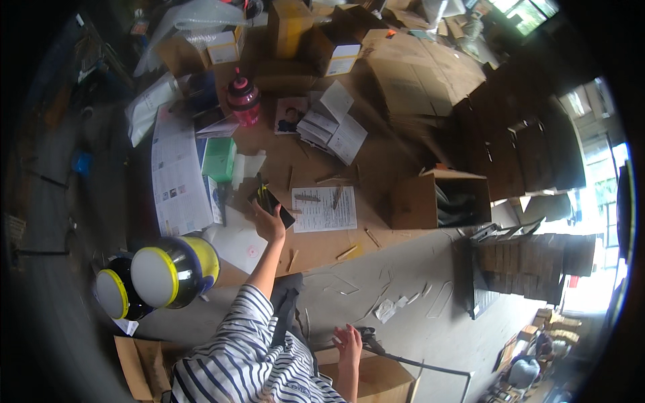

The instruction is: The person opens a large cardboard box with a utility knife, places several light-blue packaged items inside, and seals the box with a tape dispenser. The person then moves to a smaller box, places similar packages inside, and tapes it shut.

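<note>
My left hand [269,219] reaches over the brown tabletop [282,161], with a slim yellow-and-black hand tool [262,191] between its thumb and fingers. Blur keeps me from telling the tool's exact kind. Under the tool and the thumb is a flat black object [285,215], like a phone. A printed sheet [322,221] lies just right of it, with short thin sticks on top. White paper with a red stamp [242,247] is below the wrist. My right hand [347,342] hangs beyond the table's near edge, fingers apart and nothing seen in them, above a cardboard box [378,375].
A green box [219,158], a pink bottle [244,106] and folded leaflets [335,126] stand or lie farther back. Two large yellow-rimmed containers [153,277] are at left. An open carton [413,201] sits at the table's right edge. Scraps litter the floor [363,292].
</note>
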Demonstrator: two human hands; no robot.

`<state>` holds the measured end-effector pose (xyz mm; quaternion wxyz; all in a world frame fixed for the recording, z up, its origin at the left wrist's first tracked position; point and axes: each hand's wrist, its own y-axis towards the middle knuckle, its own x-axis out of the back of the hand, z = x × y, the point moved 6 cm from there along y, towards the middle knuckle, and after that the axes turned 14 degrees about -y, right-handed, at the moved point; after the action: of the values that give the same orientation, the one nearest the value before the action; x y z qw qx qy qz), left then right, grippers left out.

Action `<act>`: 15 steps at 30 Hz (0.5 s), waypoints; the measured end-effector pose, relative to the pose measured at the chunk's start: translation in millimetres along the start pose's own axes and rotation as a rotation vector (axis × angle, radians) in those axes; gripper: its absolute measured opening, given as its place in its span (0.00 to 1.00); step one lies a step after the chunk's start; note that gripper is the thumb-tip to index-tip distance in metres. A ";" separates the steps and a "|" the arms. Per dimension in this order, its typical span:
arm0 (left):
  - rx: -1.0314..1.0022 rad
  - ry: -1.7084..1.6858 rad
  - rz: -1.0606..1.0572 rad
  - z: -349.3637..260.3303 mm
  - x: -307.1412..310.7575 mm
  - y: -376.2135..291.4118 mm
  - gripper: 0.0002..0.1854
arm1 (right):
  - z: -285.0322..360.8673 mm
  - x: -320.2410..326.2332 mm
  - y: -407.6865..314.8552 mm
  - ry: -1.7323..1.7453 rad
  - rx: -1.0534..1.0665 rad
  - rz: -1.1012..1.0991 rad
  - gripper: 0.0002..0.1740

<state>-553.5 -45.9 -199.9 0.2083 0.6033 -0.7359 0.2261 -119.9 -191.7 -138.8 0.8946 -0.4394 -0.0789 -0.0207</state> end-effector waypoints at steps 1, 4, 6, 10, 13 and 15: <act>-0.038 0.002 -0.017 0.0 -2.3 -0.6 0.44 | 7.3 5.1 7.1 -0.020 -0.033 -0.001 0.22; -0.115 0.019 -0.045 -7.8 -23.9 9.2 0.46 | 58.7 1.1 33.4 -0.034 0.013 0.010 0.22; -0.195 -0.029 -0.065 -15.1 -51.3 11.1 0.46 | 84.8 3.1 48.1 -0.042 0.036 0.035 0.23; -0.195 -0.068 0.078 -36.4 -112.2 27.2 0.47 | 111.1 -5.4 66.6 -0.017 0.061 0.057 0.24; -0.199 -0.414 0.206 -8.8 -157.3 80.0 0.46 | 111.1 -32.8 69.0 0.009 0.044 0.173 0.24; 0.387 -0.684 0.566 -62.6 -188.5 10.5 0.45 | 89.5 -8.0 55.6 0.070 0.006 0.048 0.24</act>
<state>-526.8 142.1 -259.1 -0.2315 0.4467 -0.8419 0.1953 -132.8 -87.2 -129.8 0.8983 -0.4375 -0.0369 -0.0146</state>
